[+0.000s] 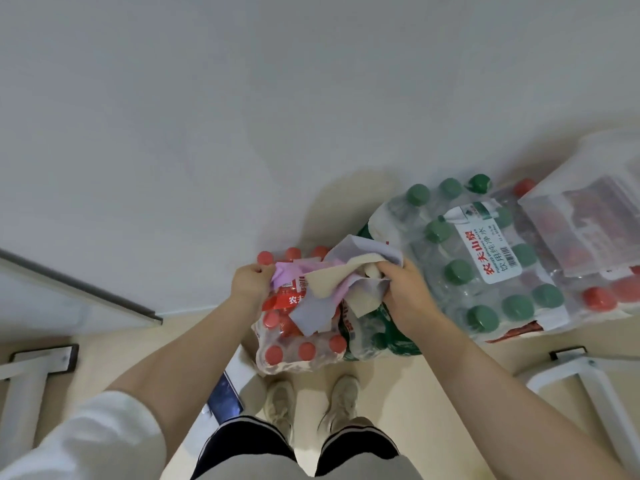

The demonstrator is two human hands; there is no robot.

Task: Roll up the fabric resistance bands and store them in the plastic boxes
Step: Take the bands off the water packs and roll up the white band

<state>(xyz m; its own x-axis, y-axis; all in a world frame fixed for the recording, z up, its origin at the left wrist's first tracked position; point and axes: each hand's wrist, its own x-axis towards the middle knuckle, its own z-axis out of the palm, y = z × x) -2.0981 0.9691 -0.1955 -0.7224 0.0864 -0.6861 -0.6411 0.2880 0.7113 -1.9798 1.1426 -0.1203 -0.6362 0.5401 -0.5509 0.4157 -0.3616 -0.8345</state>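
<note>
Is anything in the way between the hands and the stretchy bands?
No. Both the left hand and the right hand already grip the bunch of fabric bands, held above the water bottle packs.

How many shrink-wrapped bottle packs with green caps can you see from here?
1 clearly: the green-capped pack lies right of the right hand, on other packs. Green wrapping below that hand may be a second, largely hidden.

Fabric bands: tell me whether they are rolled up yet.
Not rolled: the fabric bands hang loose and crumpled between the left hand and right hand.
</note>
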